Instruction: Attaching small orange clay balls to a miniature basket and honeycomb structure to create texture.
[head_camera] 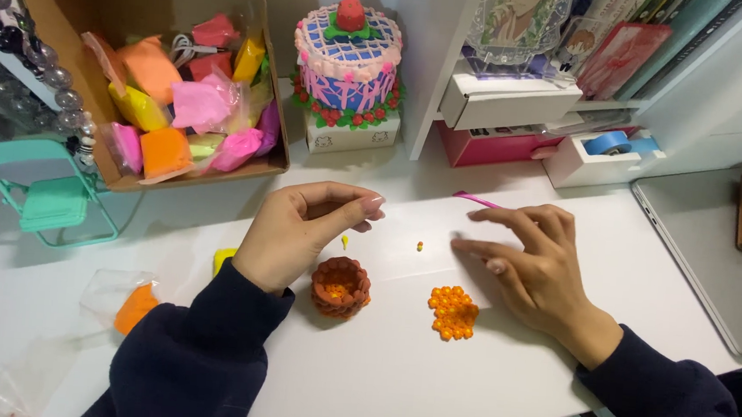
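Note:
My left hand (300, 230) hovers over the white desk with its fingers curled and thumb meeting fingertips; whether a bit of clay sits between them I cannot tell. Just below it stands a small brown clay basket (340, 286) with orange bits inside. A tiny yellow piece (344, 241) and a tiny orange ball (420, 247) lie on the white sheet (395, 367). My right hand (524, 254) rests flat with fingers spread, fingertips on the sheet, close to a pink stick tool (474, 199). A cluster of small orange clay balls (452, 313) lies beneath it.
A cardboard box (129, 181) of bagged coloured clay stands at the back left, a decorated model cake (348, 59) beside it. A mint miniature folding chair (45, 194), an orange clay bag (133, 305), a tape dispenser (606, 147) and a laptop (716, 250) surround the work area.

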